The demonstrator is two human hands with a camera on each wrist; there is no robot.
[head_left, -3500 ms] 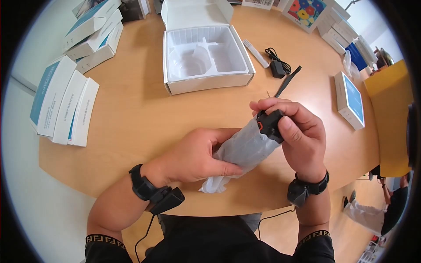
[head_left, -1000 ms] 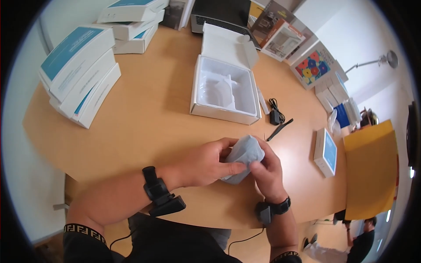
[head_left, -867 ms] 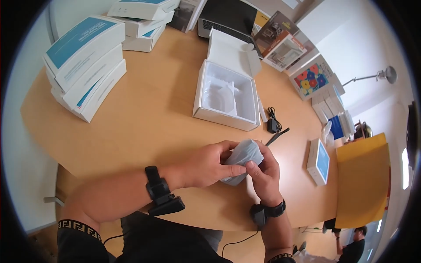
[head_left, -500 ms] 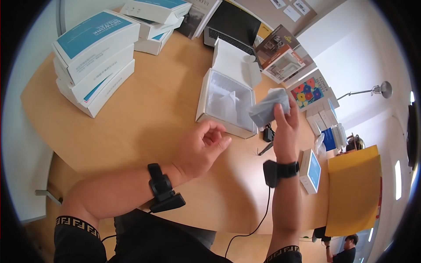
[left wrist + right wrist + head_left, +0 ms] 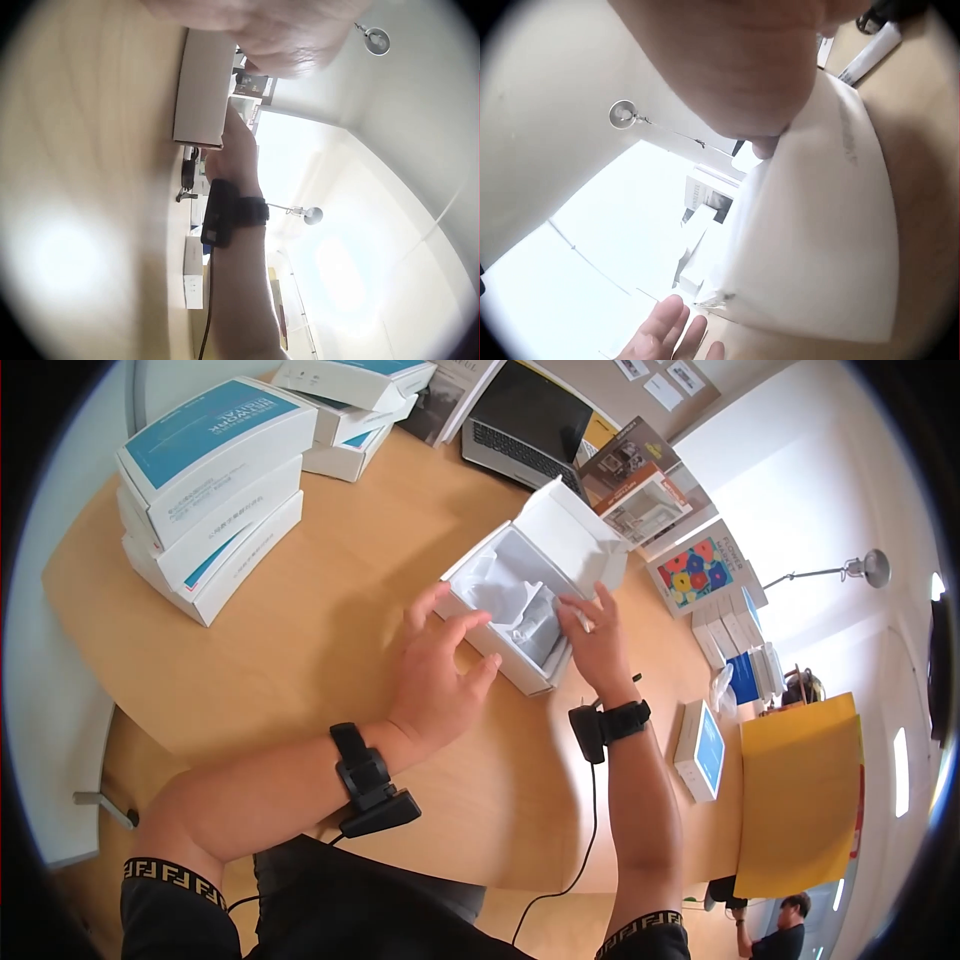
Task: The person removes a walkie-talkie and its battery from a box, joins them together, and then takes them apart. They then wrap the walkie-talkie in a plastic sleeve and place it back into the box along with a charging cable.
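Note:
An opened white box (image 5: 513,658) with a moulded white tray stands on the table, turned at an angle. In the tray's right compartment lies a bundle wrapped in a greyish plastic bag (image 5: 538,628). My left hand (image 5: 437,678) has its fingers spread at the box's left front side, fingertips right at the wall. Over the right rim, my right hand (image 5: 597,648) has loosely bent fingers close above the bagged bundle. The right wrist view shows the box's side wall (image 5: 817,225) below the right hand (image 5: 742,67), with my left fingers across from it.
White-and-blue boxes (image 5: 215,490) are stacked at the left, others behind them. A laptop (image 5: 525,435) and upright books (image 5: 650,485) stand at the back. A small white-and-blue box (image 5: 700,750) lies at the right beside a yellow panel (image 5: 800,795). Another person (image 5: 785,930) is beyond.
My right hand has carried the bagged bundle to the box and let go of it in the right compartment. The box has turned, and my left hand has spread its fingers beside it.

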